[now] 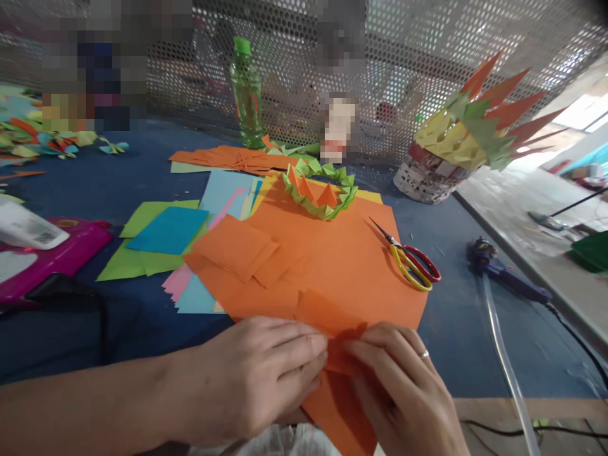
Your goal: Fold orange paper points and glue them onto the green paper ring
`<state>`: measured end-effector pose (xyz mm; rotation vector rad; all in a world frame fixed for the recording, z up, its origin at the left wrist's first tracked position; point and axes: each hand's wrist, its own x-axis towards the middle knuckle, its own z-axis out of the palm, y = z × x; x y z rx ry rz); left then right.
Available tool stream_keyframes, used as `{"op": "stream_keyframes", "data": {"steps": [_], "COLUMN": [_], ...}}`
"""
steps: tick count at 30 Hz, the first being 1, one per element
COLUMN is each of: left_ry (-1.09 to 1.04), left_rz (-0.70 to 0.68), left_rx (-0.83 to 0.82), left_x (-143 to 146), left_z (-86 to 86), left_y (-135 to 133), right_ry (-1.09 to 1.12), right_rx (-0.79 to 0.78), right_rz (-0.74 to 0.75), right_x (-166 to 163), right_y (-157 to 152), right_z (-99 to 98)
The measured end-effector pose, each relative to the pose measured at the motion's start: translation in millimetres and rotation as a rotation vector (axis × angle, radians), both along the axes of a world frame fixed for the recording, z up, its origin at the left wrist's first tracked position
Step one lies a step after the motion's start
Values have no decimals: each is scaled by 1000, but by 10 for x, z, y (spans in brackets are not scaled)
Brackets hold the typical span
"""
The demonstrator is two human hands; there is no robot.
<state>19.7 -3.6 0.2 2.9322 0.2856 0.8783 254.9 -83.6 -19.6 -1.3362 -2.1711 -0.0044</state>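
The left hand (256,373) and the right hand (403,392) meet at the near edge of the large orange sheet (342,266). Both sets of fingertips are closed in a narrow pinch on a small folded orange piece (327,320). The piece lies on the sheet's near part, with its flap showing just beyond the fingers. A ring (424,354) sits on one finger of the right hand.

On the sheet's left half lie smaller orange squares (237,247), overlapping each other. Scissors (411,263) with red and yellow handles lie across the sheet's right edge, tips pointing inward. Well to the right of the sheet, a blue glue gun (498,269) rests on the blue worktop (118,183).

Left of the sheet, a blue sheet (166,231) lies over green ones, and a pink case (61,250) sits further left. On the sheet's far edge stands a ring of folded green and orange paper (320,187). Beyond the sheet, a green bottle (246,95) stands upright before a perforated screen (427,57). Far right of the sheet, a basket (422,180) carries a spiky paper crown (475,120).
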Motion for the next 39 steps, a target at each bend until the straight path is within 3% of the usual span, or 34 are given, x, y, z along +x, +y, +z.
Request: {"op": "stream_keyframes", "data": {"steps": [5,11,20,29,39], "left_ry": [5,28,9,-71,-32], "left_rz": [18,49,27,42,209], "left_rx": [-13,4,-310,-605,-643], "left_x": [7,-43,27,156,257], "left_z": [14,-73,-34,-51,-73], "left_y": [15,18,37,85,20], "right_ry": [18,4,-14,122,137], "right_rx": [-14,26,46,130,193], "right_rz": [-40,50,107,37,74], "right_x": [57,47,101,74,53], "right_y": [47,4,-52,-71,-36], "right_z": [75,36,10,-47,-35]}}
